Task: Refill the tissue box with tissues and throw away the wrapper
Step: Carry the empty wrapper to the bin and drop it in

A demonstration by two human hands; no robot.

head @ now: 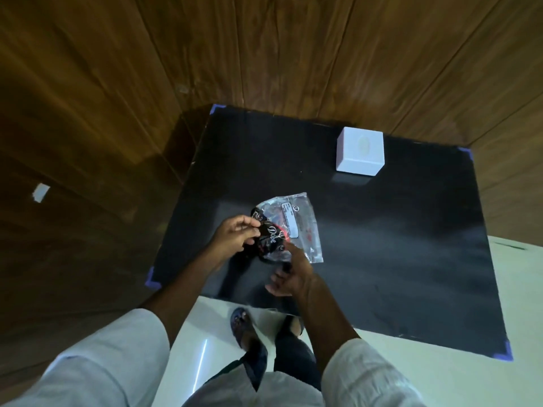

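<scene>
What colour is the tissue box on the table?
The tissue box is plain white with a faint round mark on top, seen in the head view.

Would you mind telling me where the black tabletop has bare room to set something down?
The tabletop is bare right of the wrapper, from the white box to the near edge, and at the far left corner. It is crowded at the near left, where both hands work.

dim, soft blur, wide-angle edge warp
</scene>
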